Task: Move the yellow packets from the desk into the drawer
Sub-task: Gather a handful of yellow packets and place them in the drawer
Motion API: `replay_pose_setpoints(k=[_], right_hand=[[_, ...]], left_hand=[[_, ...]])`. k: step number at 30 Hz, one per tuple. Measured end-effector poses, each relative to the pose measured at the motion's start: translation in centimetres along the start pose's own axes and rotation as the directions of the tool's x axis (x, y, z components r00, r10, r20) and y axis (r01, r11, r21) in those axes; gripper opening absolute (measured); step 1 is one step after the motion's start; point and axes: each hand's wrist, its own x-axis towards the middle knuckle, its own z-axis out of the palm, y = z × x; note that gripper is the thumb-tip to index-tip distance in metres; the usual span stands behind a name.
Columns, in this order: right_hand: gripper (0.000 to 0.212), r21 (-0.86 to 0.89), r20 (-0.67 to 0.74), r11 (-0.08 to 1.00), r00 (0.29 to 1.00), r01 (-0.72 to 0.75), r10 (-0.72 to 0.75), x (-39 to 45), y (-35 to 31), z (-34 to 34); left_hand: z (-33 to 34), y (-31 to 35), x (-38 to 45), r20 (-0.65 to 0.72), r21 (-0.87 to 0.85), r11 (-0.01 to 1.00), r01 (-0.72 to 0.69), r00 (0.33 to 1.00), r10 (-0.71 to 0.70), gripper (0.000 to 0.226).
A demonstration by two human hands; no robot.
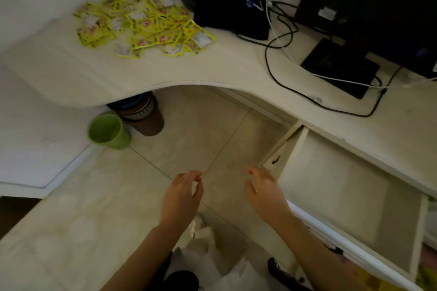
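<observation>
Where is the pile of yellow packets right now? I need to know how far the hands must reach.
In the head view, the yellow packets lie heaped upper left on the desk, beside a black bag.

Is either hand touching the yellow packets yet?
Apart. The head view shows both the left hand and right hand empty over the floor, far from the yellow packets on the desk.

No legible text anywhere.
</observation>
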Motion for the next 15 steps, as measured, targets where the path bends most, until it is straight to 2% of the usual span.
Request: replay_pose_setpoints(k=[8,15], right_hand=[[0.042,0.019,0.024,0.999,0.999,0.026,-0.026,8.5,-9.1,1.7],[0.041,-0.028,0.017,0.995,0.996,0.092,-0.091,17.4,-14.5,1.2]], left_hand=[[-8.1,-6.4,8.0,-0.099,0.015,0.996,0.093,0.991,-0.091,0.026],[-11.6,-8.6,16.4,-0.183,-0.010,0.984,0.180,0.967,-0.179,0.022]])
